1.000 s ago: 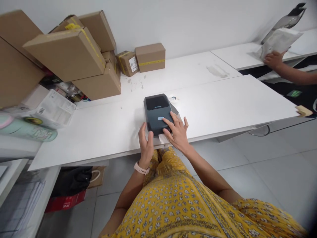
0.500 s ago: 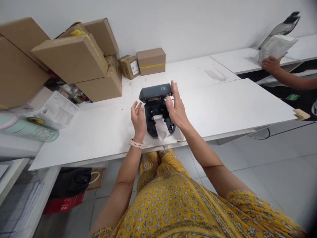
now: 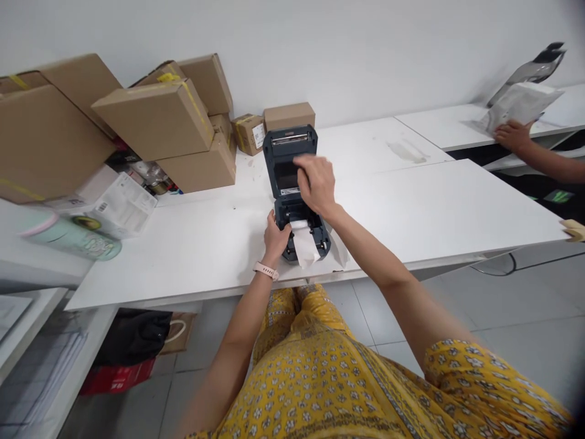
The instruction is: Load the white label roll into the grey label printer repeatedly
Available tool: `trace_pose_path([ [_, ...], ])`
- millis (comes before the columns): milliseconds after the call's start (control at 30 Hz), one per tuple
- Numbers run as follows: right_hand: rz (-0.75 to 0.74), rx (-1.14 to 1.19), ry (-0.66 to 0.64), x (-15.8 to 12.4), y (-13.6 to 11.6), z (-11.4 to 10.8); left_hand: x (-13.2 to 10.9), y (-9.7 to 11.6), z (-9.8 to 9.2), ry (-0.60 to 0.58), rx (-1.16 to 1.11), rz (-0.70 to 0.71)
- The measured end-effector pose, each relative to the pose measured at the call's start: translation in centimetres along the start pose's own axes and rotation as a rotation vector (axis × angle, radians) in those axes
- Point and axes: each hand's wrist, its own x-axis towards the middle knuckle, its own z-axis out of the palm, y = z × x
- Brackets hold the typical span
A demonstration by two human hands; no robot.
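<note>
A dark grey label printer [image 3: 292,183] stands near the front edge of the white table [image 3: 411,207], its lid tilted fully up and back. A white strip of label paper [image 3: 305,244] runs out of its open base toward me. My left hand [image 3: 276,236] grips the left side of the printer's base, fingers curled on it. My right hand [image 3: 316,183] hovers over the open inside, in front of the raised lid, fingers bent and slightly blurred; nothing shows in it.
Cardboard boxes [image 3: 155,119] are stacked at the back left, with small boxes [image 3: 289,116] behind the printer. White packets [image 3: 114,204] and a pale green tube [image 3: 68,238] lie at left. Another person's hand [image 3: 514,135] rests on a grey bag [image 3: 521,100] at far right.
The printer lid went from closed to fully raised. My left hand moved onto the base's left side. My right hand rose with the lid, then came over the open inside.
</note>
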Motion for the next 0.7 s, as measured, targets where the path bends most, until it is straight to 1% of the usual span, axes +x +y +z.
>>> trace_pose_path([
  [67,-0.058,-0.006,-0.289,-1.6,0.0,0.3,0.4,0.4,-0.1,-0.005,0.05,-0.025],
  [133,-0.08,-0.05,-0.58,-2.7,0.2,0.6,0.5,0.5,-0.2,-0.009,0.085,-0.03],
  [167,-0.077,-0.09,-0.686,-3.1,0.2,0.7,0.5,0.6,-0.2,-0.01,0.101,-0.024],
  [200,-0.07,-0.138,-0.763,-3.3,0.3,0.9,0.5,0.6,-0.3,-0.01,0.116,-0.015],
  [300,-0.056,-0.264,-0.885,-3.2,0.1,1.1,0.4,0.7,-0.6,-0.02,0.158,0.008],
  [433,-0.058,-0.341,-1.017,-2.7,-0.6,1.4,0.4,0.8,-0.7,-0.016,0.211,0.021],
  [600,-0.057,-0.342,-1.125,-2.5,-0.9,2.1,0.3,0.7,-0.5,0.009,0.205,0.015],
  [700,-0.055,-0.298,-1.161,-2.0,-0.8,2.7,0.3,0.6,-0.4,0.015,0.197,0.011],
])
